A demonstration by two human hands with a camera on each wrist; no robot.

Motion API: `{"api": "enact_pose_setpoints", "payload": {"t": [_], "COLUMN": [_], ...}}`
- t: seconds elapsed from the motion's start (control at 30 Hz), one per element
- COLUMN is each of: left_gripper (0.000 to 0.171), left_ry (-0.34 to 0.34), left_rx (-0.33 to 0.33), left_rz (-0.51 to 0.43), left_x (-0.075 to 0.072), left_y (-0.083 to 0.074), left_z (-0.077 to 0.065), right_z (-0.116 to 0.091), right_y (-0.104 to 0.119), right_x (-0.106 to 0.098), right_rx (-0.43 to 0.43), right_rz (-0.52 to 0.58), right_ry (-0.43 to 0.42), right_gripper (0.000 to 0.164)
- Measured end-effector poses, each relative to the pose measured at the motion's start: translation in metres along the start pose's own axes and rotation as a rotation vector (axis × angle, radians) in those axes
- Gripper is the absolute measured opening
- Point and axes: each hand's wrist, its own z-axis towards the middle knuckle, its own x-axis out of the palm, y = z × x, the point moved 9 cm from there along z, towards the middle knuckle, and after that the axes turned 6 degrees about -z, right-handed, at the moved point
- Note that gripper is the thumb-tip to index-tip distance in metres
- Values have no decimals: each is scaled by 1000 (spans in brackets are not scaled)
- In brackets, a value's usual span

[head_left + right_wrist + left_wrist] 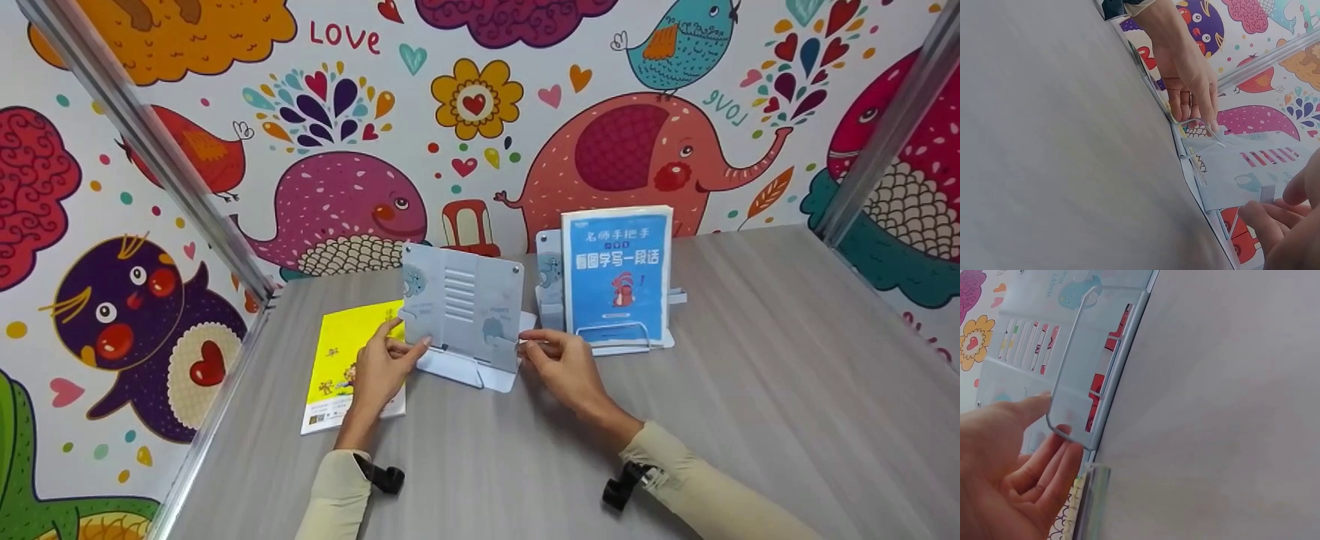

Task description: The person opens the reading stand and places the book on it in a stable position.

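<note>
A pale grey-blue metal book stand (495, 300), printed with small animals and cut with a row of slots, stands upright and tilted back on the table. At its left side my left hand (382, 367) holds the edge, thumb in front; in the left wrist view the thumb meets the wire page holder (1064, 360). My right hand (566, 367) grips the right edge, its fingers by a small side tab (1267, 192) in the right wrist view. Behind my left hand lies a yellow book (337, 337), partly covered by hand and stand.
Right of the stand, a blue book (619, 255) leans on a second book stand (550, 270), kept in place by a wire holder. A patterned wall (480, 165) closes off the back, and a metal frame post (172, 165) borders the wood-grain table (750, 360) at left.
</note>
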Motion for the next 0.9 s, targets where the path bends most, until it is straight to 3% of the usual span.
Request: {"api": "enact_pose_setpoints", "payload": {"t": [0.27, 0.5, 0.73, 0.9], "left_gripper": [79, 78, 67, 53], "left_ry": [7, 45, 62, -10], "left_rx": [-1, -48, -61, -28], "left_rz": [-25, -136, -265, -198], "left_x": [1, 4, 7, 3], "left_y": [0, 5, 5, 4], "left_z": [-1, -1, -1, -1], "right_z": [-3, -4, 0, 2], "right_y": [4, 7, -1, -8], "right_x": [7, 13, 17, 20], "right_rx": [-50, -104, -83, -49], "right_rz": [-36, -26, -54, -125], "right_ry": [65, 127, 163, 216], "right_gripper": [43, 60, 74, 83]}}
